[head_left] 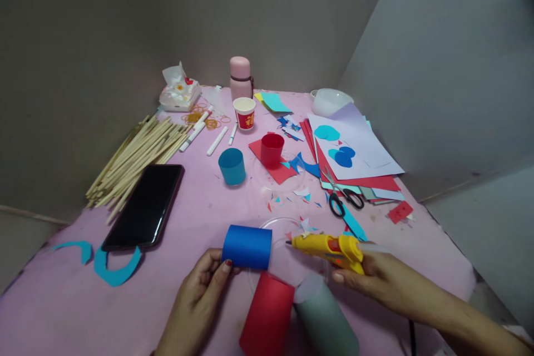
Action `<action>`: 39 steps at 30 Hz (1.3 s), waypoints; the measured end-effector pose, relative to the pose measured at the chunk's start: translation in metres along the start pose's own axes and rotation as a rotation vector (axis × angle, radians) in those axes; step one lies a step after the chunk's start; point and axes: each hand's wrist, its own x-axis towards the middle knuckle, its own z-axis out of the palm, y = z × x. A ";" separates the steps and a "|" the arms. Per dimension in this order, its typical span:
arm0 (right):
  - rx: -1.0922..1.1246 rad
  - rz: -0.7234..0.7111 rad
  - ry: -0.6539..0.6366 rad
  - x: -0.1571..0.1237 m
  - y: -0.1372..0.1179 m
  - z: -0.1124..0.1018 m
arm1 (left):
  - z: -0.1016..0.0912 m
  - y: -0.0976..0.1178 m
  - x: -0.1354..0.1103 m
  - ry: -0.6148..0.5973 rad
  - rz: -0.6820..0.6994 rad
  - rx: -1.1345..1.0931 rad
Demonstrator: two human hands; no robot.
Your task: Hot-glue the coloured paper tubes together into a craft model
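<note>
While left-hand fingers (217, 267) pinch the blue paper tube (247, 246) and the right hand (377, 275) grips the glue gun (329, 248) — its hot nozzle, just beside those fingers, could burn them or crush the tube.

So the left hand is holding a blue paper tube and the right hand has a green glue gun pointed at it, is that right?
Not quite: the glue gun is yellow, not green, as the head view shows. The rest holds: the left hand holds the blue paper tube, and the right hand points the gun's nozzle toward it.

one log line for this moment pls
left hand: holds dark blue paper tube | right hand: grips yellow glue gun, nozzle toward tube | near: red paper tube, grey-green tube
</note>
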 end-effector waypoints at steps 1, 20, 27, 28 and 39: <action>-0.008 0.008 -0.002 0.000 -0.001 0.000 | 0.000 0.000 0.000 -0.002 0.000 0.001; 0.018 0.018 -0.029 -0.002 -0.003 -0.001 | -0.002 -0.001 -0.002 -0.041 0.026 0.067; 0.038 -0.018 -0.022 -0.001 -0.003 -0.001 | -0.001 0.000 -0.001 -0.062 0.019 0.034; 0.031 -0.024 -0.022 -0.001 -0.003 -0.001 | -0.001 0.000 -0.002 -0.064 0.021 0.024; 0.094 -0.017 -0.032 -0.006 -0.004 0.000 | 0.000 -0.004 -0.004 0.139 -0.004 -0.071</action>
